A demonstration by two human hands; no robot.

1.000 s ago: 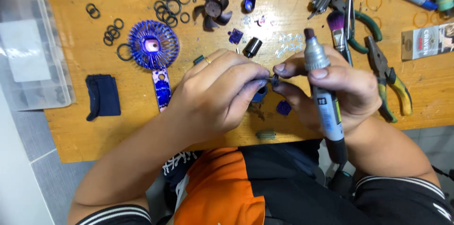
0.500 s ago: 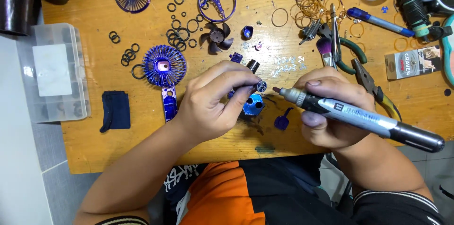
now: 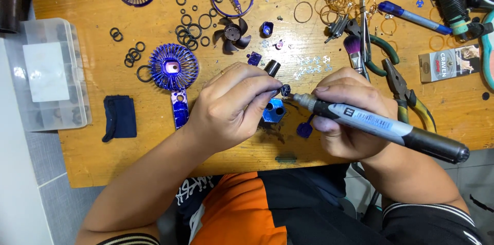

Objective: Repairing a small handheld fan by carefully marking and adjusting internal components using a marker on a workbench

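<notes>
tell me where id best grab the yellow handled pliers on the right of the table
Probably by the two yellow-and-black handles, coming from the table's near edge. The pliers lie flat with their jaws pointing away toward the brush and green-handled pliers, while the handles splay toward the person, beside the right hand.

Probably a hobby workshop, wooden bench (image 3: 128, 157), pliers (image 3: 406, 95), loose rings (image 3: 188, 31)

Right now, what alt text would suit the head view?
A left hand pinches a small dark part while the right hand touches a grey marker to it, above a wooden table strewn with purple fan pieces, rings and pliers.
</notes>
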